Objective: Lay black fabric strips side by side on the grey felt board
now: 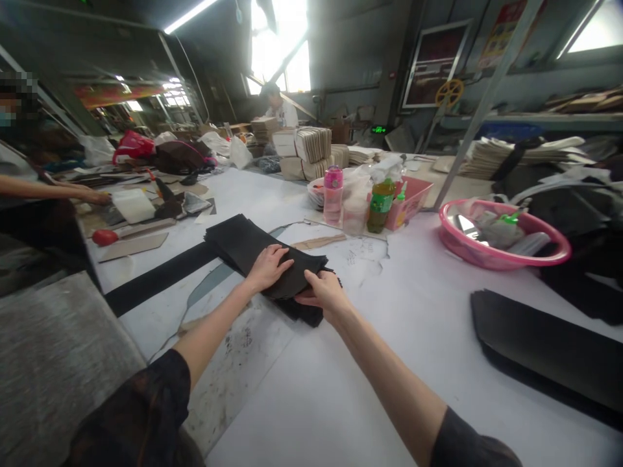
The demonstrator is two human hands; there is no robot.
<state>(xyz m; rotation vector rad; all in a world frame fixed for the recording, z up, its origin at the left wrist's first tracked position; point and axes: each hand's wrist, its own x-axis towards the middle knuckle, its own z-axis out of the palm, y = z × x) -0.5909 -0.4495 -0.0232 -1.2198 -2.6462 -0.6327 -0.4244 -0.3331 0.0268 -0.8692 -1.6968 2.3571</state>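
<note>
The left hand lies palm-down, fingers loosely spread, on a stack of black sheets; the right hand pinches its right end. The white tabletop beneath stretches rightward between stack and pink basin.

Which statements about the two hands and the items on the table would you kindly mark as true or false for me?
1. The left hand lies on top of the black sheets. True.
2. The right hand is inside a pink basin. False: the right hand grips an edge of the black sheets.
3. The pink bottle is lying on its side. False: the pink bottle stands upright.
4. In the picture, the green-labelled bottle is to the right of the pink bottle. True.
5. The black pile near the right edge is under the left hand. False: the black pile lies apart from both hands.
</note>
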